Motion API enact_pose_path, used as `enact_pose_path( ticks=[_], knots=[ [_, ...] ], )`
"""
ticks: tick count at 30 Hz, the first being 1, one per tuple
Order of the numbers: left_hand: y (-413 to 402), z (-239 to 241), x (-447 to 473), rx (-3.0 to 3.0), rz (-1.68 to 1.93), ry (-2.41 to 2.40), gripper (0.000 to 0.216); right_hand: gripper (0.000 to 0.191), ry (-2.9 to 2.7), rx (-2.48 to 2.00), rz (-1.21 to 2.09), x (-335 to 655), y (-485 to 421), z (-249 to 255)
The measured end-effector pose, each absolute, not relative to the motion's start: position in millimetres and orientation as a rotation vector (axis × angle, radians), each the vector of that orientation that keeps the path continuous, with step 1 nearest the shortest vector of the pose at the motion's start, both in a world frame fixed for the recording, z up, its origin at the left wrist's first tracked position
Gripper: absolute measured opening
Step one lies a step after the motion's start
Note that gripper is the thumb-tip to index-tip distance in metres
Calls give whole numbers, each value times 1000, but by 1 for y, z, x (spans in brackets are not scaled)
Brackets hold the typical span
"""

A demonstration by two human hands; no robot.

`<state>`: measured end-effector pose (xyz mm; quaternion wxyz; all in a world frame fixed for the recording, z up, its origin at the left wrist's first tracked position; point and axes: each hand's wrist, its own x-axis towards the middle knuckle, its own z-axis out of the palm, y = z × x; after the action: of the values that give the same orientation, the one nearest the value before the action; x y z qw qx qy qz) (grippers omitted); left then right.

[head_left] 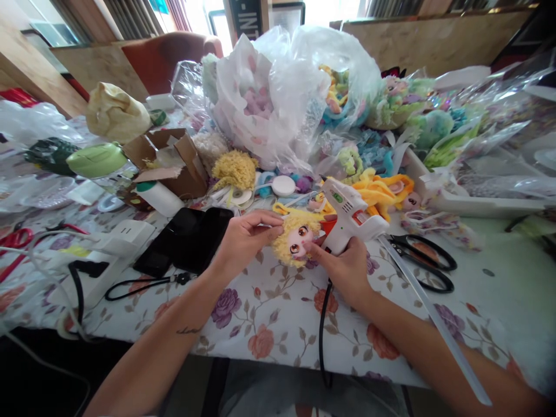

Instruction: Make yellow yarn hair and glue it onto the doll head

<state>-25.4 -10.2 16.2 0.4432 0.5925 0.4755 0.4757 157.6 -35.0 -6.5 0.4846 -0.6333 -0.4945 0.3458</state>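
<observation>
A small plush doll head (295,237) with yellow curly hair and a printed face sits between my hands, just above the flowered tablecloth (269,313). My left hand (243,240) pinches the hair on its left side. My right hand (345,266) grips the handle of a white hot glue gun (350,214), and its thumb touches the doll's cheek. A glue stick (434,318) juts out of the gun's back toward the lower right, and its black cord (322,330) drops over the table's front edge.
Black scissors (428,260) lie right of the gun. Two black phones (186,237) and a white power strip (117,243) lie to the left. Clear bags of plush parts (286,92), a torn cardboard box (174,159), yellow yarn hair (234,168) and a white tray (469,202) crowd the back.
</observation>
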Motion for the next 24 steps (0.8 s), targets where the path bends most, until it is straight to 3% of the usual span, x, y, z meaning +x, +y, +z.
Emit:
enact_pose_path(
  ticks=[12, 24],
  knots=[
    [-15, 9, -21, 1617, 1245, 1189, 24, 30, -1224, -1501, 825, 157, -33, -7],
    [-14, 6, -16, 1858, 1278, 1279, 19, 32, -1152, -1363, 1020, 175, -31, -13]
  ],
)
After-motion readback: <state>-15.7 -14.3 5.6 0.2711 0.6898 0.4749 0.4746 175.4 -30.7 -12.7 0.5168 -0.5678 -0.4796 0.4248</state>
